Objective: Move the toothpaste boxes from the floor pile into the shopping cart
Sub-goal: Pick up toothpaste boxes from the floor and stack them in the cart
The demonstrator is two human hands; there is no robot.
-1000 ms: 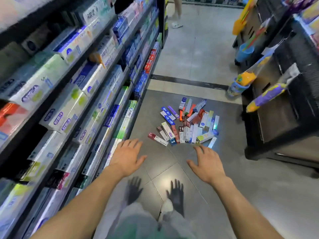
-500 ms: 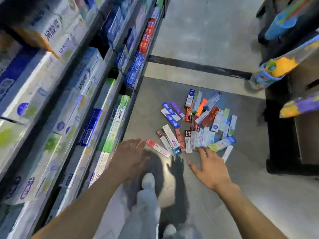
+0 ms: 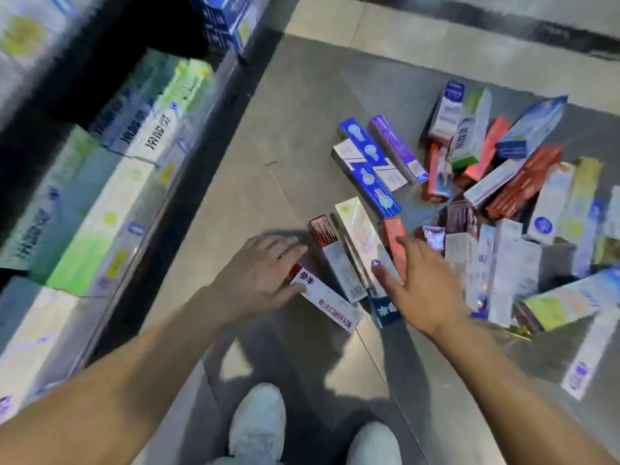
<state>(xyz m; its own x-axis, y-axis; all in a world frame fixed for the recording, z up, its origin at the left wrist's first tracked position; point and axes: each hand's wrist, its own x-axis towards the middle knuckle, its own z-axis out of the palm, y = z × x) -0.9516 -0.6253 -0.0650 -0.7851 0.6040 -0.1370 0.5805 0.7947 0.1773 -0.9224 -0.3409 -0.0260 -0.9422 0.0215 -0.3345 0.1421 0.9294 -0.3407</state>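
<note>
A pile of toothpaste boxes point(image 3: 486, 203) in many colours lies scattered on the grey tiled floor. My left hand point(image 3: 258, 280) reaches down over the near end of a red and white box point(image 3: 330, 305), fingers spread and touching it. My right hand point(image 3: 419, 290) hovers with straight fingers above a pale shiny box point(image 3: 360, 229) and a dark blue box point(image 3: 385, 310) at the pile's near edge. Neither hand holds anything. No shopping cart is in view.
Store shelves point(image 3: 110, 196) stocked with boxed toothpaste run along the left, close to my left arm. My two white shoes point(image 3: 258, 427) stand on the floor below the hands. A dark stripe point(image 3: 503, 28) crosses the tiles beyond the pile.
I have bent down closer to the pile. Both hands dropped from above the floor to the nearest boxes, the left now touching the red and white box.
</note>
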